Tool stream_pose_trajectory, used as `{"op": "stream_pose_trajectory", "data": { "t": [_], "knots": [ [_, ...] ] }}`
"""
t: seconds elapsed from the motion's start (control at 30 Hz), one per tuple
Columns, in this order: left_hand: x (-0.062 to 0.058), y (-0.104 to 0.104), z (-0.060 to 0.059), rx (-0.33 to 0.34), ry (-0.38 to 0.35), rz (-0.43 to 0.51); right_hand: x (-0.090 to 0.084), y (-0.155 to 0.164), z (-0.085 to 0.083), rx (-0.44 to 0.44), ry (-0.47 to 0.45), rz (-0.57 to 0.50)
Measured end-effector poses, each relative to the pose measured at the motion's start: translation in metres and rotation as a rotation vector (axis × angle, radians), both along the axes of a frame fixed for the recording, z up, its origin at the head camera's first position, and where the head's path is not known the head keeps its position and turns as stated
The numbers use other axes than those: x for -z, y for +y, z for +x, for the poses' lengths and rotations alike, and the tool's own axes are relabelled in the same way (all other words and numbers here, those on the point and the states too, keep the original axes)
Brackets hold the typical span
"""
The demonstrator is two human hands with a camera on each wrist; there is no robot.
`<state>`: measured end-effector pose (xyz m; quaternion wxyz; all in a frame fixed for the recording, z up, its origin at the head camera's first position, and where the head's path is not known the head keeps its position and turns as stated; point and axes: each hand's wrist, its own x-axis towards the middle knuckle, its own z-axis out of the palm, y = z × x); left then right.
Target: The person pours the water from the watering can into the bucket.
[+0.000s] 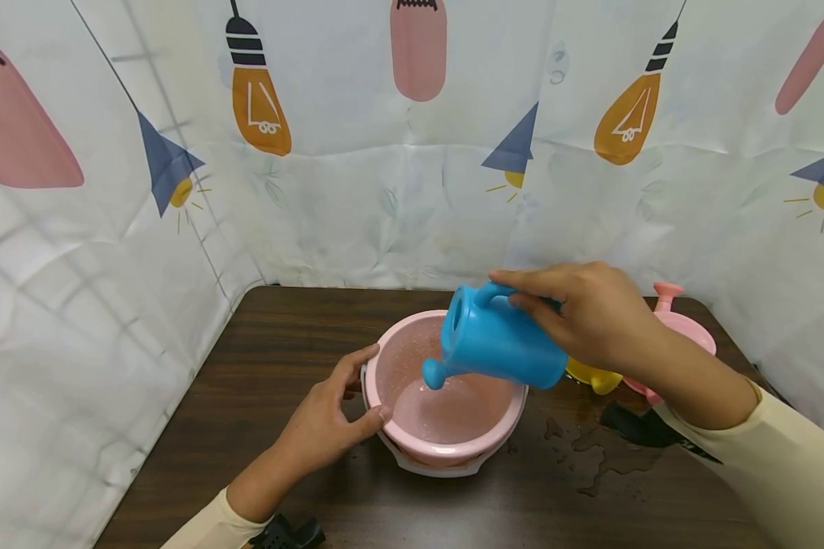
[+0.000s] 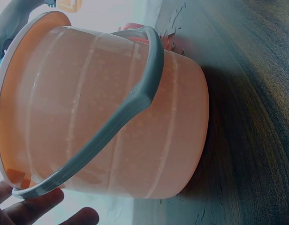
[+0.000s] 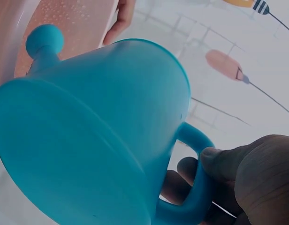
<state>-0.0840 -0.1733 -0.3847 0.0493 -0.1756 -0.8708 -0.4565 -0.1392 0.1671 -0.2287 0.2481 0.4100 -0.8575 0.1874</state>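
1. The right hand (image 1: 590,316) is gripping the blue watering can (image 1: 497,343) by its handle, fingers curling through the loop and the thumb lying along the top; the right wrist view shows this grip plainly.
2. The can is hanging just left of that hand, above the pink bucket (image 1: 446,396), and is tipping forward and down.
3. Its long axis is running from the handle at the hand, leftward and downward, to the round spout tip (image 1: 434,374), which is pointing into the bucket's mouth.
4. The left hand (image 1: 333,423) is steadying the bucket, thumb curling over the near rim and fingers reaching along the outer wall; how firmly it is clasping is hard to judge.
5. The bucket is sitting between the two hands, nearer the left, with its grey handle (image 2: 111,126) lying folded against the side.
6. Beyond the right hand, a pink can (image 1: 680,320) and a yellow piece (image 1: 593,377) are standing beside spilled water (image 1: 590,457) on the dark table (image 1: 281,343).
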Motion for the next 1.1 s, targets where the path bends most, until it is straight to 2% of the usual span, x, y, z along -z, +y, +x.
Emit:
{"op": "stream_pose_trajectory", "data": {
  "t": [0.4,1.1],
  "knots": [
    [0.000,0.000,0.000,-0.004,-0.033,0.009,0.002,-0.007,-0.001,-0.020,-0.024,-0.013],
    [-0.002,0.001,0.001,-0.010,-0.050,0.005,0.003,-0.013,-0.001,-0.026,-0.047,-0.004]
  ]
}}
